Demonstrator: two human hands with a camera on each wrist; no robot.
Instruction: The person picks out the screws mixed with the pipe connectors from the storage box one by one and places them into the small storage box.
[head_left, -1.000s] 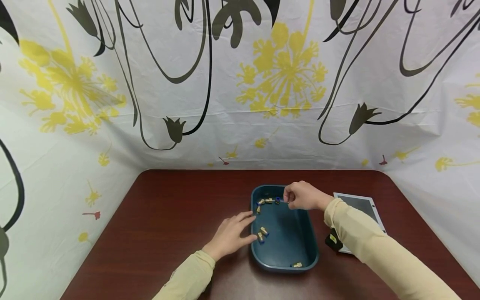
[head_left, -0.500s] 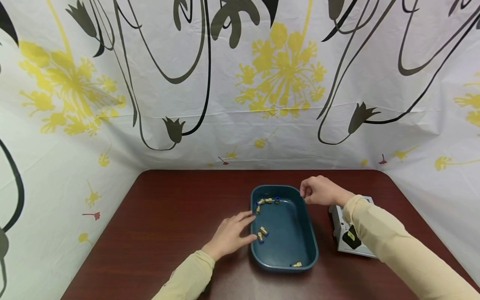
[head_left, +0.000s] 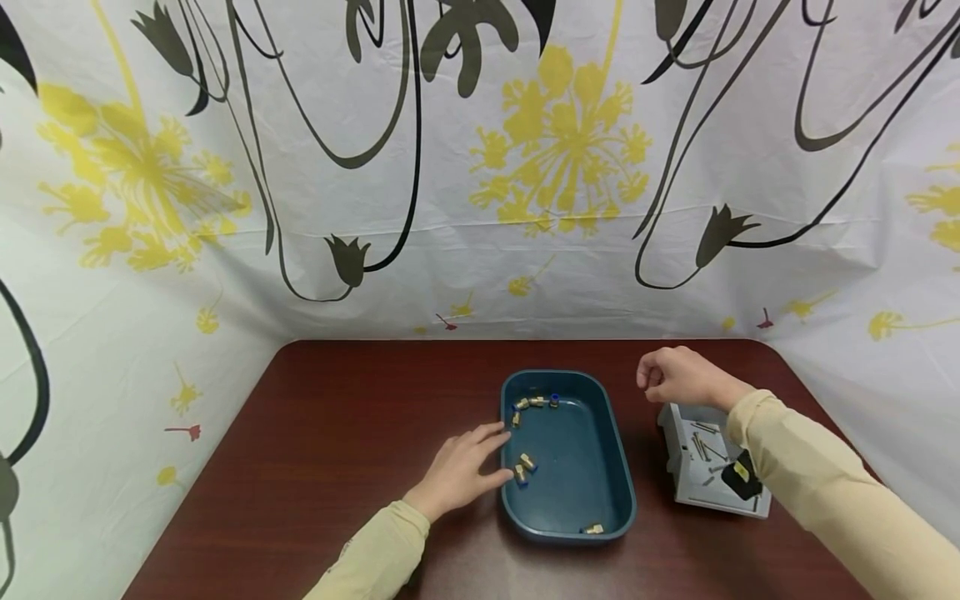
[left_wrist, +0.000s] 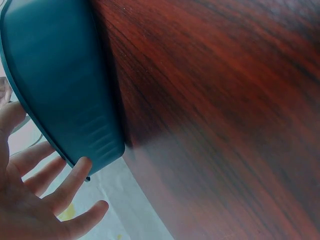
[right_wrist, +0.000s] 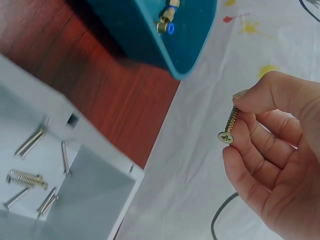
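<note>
A cross-head screw [right_wrist: 230,123] is pinched between the thumb and fingers of my right hand [head_left: 682,375], above the far left edge of an open light grey box [head_left: 686,479]. Several screws [right_wrist: 30,177] lie inside that box. My left hand [head_left: 461,471], its fingers spread, touches the left rim of a blue-green tray [head_left: 573,467]. In the left wrist view its fingertips [left_wrist: 82,165] are at the tray's rim. Several brass fittings [head_left: 528,462] with blue ends lie in the tray, mostly along its left side and far left corner.
A black object with a yellow label [head_left: 741,473] sits at the grey box, partly hidden by my right sleeve [head_left: 810,467]. The brown table [head_left: 360,433] meets a patterned cloth [head_left: 465,275] at its back and sides.
My right hand has moved right with the screw, out of the tray and over to the grey box. The box and its screws have come into sight. My left hand stays put.
</note>
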